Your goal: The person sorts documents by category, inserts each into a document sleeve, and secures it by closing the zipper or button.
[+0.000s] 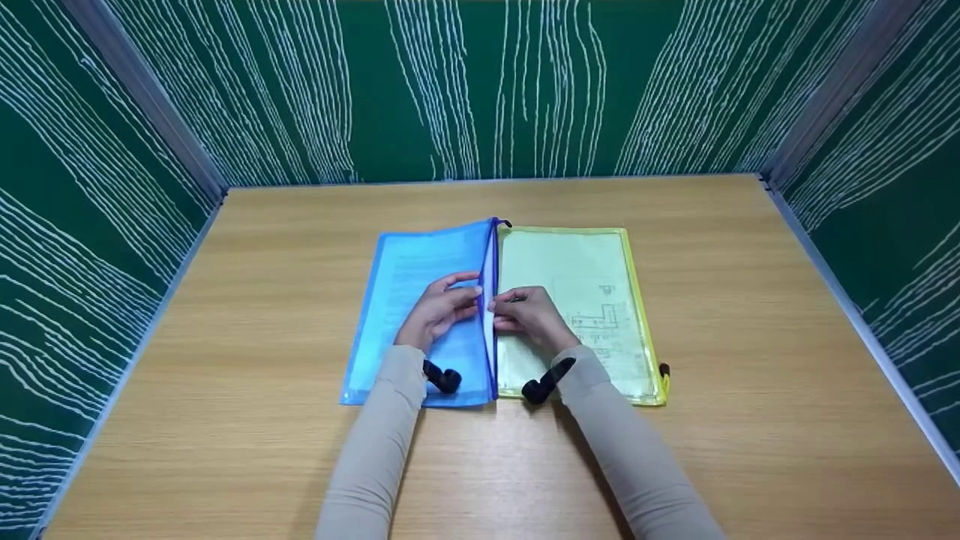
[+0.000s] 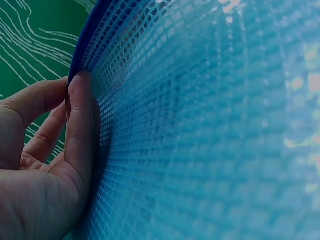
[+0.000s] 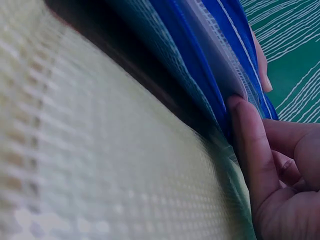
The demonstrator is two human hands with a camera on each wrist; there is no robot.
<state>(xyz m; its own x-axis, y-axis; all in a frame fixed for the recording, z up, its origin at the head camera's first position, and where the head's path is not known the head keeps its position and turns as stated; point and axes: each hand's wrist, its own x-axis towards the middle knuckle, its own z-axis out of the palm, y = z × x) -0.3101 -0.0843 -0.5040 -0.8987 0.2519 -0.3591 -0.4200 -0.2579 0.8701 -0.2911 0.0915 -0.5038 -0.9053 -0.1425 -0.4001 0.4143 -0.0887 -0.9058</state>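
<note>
A blue mesh zip pouch [image 1: 427, 251] lies in the middle of the table, its right edge raised and its mouth parted. White paper [image 1: 489, 274] shows inside the mouth. My left hand [image 1: 441, 307] pinches the upper blue edge, thumb on the mesh side in the left wrist view. At the mouth, my right hand [image 1: 531, 315] pinches the edge of the paper; its thumb [image 3: 250, 135] lies against the sheet between the two blue bands. Under and beside the right hand is a yellow mesh zip pouch [image 1: 570, 259] holding a sheet with printed drawings.
The wooden table [image 1: 225, 337] is bounded at the back and sides by green panels [image 1: 480, 90] with white wavy lines. A black zip pull [image 1: 664, 370] sits at the yellow pouch's lower right corner. Dark wrist cameras [image 1: 448, 381] hang from both sleeves.
</note>
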